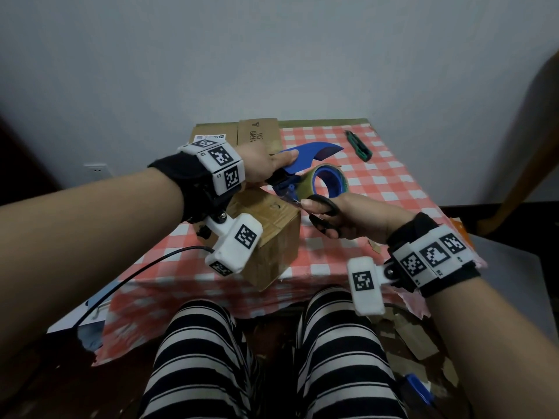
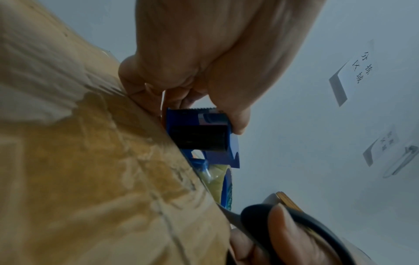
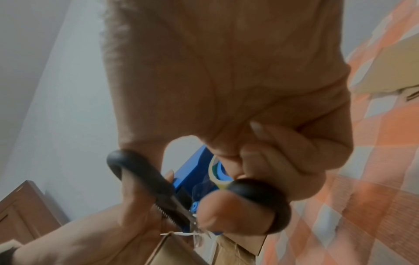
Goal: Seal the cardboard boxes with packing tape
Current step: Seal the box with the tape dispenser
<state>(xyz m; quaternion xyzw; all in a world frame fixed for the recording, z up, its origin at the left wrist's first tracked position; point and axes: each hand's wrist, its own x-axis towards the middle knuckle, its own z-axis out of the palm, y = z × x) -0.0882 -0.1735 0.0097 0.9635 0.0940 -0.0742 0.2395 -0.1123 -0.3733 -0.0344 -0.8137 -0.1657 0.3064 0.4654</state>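
A small brown cardboard box (image 1: 272,237) sits near the front of the table, its top (image 2: 90,143) covered in wrinkled clear tape. My left hand (image 1: 266,164) grips the handle of a blue tape dispenser (image 1: 305,158) holding a roll of clear tape (image 1: 331,181), just above the box's far edge. My right hand (image 1: 341,216) holds black-handled scissors (image 1: 325,207) with fingers through the loops. The scissor blades (image 3: 188,217) sit at the strip of tape between dispenser (image 3: 192,172) and box. In the left wrist view the dispenser (image 2: 201,136) has its serrated edge up.
A red-and-white checked cloth (image 1: 378,176) covers the table. Flattened cardboard boxes (image 1: 236,134) lie at the back left, and a green utility knife (image 1: 358,145) at the back right. Cardboard scraps (image 1: 423,340) lie on the floor to the right. A black cable (image 1: 136,273) trails from my left wrist.
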